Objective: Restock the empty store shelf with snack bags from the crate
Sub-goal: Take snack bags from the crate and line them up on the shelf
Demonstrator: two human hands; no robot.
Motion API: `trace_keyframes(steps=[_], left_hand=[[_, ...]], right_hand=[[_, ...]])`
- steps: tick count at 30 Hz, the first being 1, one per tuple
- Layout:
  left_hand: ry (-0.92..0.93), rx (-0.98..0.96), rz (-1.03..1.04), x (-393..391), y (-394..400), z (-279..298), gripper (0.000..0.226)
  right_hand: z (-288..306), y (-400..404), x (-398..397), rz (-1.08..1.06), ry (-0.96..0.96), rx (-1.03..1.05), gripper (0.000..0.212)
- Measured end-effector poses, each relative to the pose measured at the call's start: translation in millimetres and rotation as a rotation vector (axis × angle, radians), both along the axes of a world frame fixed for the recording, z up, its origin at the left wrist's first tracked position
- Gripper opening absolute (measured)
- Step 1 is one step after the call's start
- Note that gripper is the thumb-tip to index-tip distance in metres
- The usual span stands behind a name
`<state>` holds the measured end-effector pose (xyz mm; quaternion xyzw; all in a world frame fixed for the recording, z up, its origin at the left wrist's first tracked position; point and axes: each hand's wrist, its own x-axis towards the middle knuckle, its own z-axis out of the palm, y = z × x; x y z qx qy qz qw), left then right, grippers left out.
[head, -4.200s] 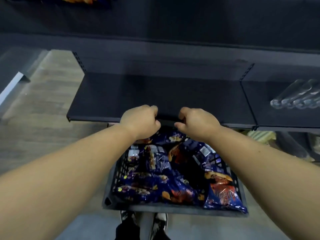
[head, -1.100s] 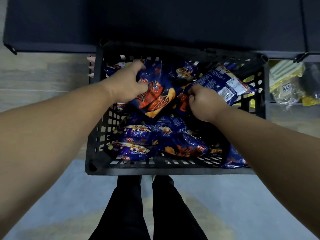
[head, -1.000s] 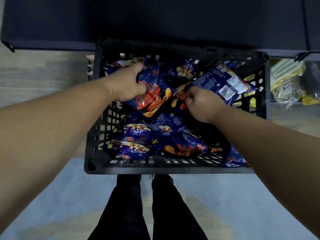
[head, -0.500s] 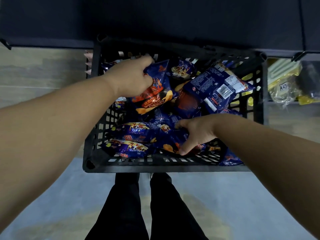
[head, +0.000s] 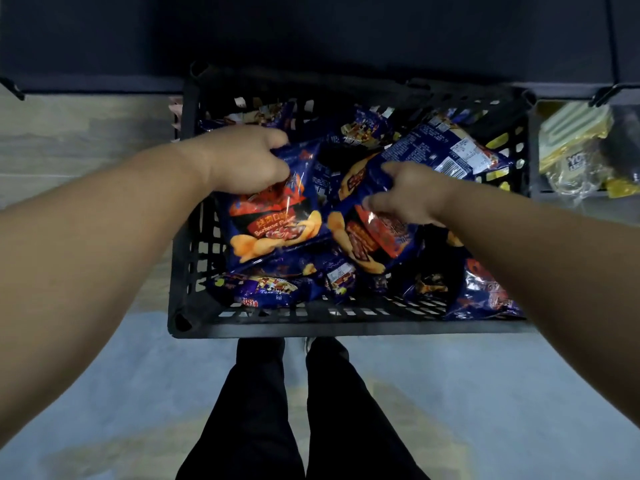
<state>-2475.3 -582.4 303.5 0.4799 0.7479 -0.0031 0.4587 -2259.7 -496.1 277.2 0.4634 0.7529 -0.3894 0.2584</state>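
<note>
Seen from a head-worn camera looking straight down, a person stands over a black plastic crate (head: 194,320) on the floor, their dark trouser legs (head: 294,410) visible just below its near rim. The crate holds many dark blue snack bags, lying loosely over one another. The left hand (head: 242,161) grips the top of 1 blue barbecue-flavour bag (head: 277,223), fingers curled round its upper edge, so the bag hangs face up over the left half of the crate. The right hand (head: 405,195) pinches a 2nd blue bag (head: 377,244), thumb and fingers closed on its upper part, and holds it tilted over the middle of the crate, touching or nearly touching the 1st. Another bag (head: 446,150) lies back side up near the far right corner, and more bags (head: 270,289) rest along the near wall. The dark shelf (head: 311,39) runs across the top of the view, directly beyond the crate's far rim, and no snack bag can be seen on it. To the right, under the shelf, sit yellow packaged goods (head: 575,147). The step in hand appears to be the pick-up: both hands have a bag, neither is yet on the shelf. The next move probably calls for lifting both bags clear of the pile without dragging others, then carrying them forward and setting them upright on the shelf.
</note>
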Motion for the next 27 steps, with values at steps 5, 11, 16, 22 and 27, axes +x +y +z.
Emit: trace_keyframes(steps=[5,11,16,22,27], left_hand=[[0.04,-0.074,-0.056,6.1,-9.3,-15.3,0.027],[0.028,-0.072,-0.044,5.8,-11.0,-23.7,0.031],[0.053,-0.056,-0.056,2.9,-10.3,-27.3,0.03],[0.054,-0.058,-0.055,2.3,-15.0,-21.4,0.039],[0.028,-0.029,-0.057,0.1,-19.4,1.6,0.048]], right_hand=[[-15.0,-0.6,-10.2,-0.224,0.114,-0.005,0.073],[-30.2,-6.6,-9.1,-0.377,0.13,-0.246,0.072],[-33.7,-2.0,-24.7,-0.265,0.063,-0.051,0.037],[-38.5,-18.6,-40.6,-0.148,-0.034,-0.064,0.061],[-14.0,-16.7,-31.6,-0.078,-0.021,0.003,0.063]])
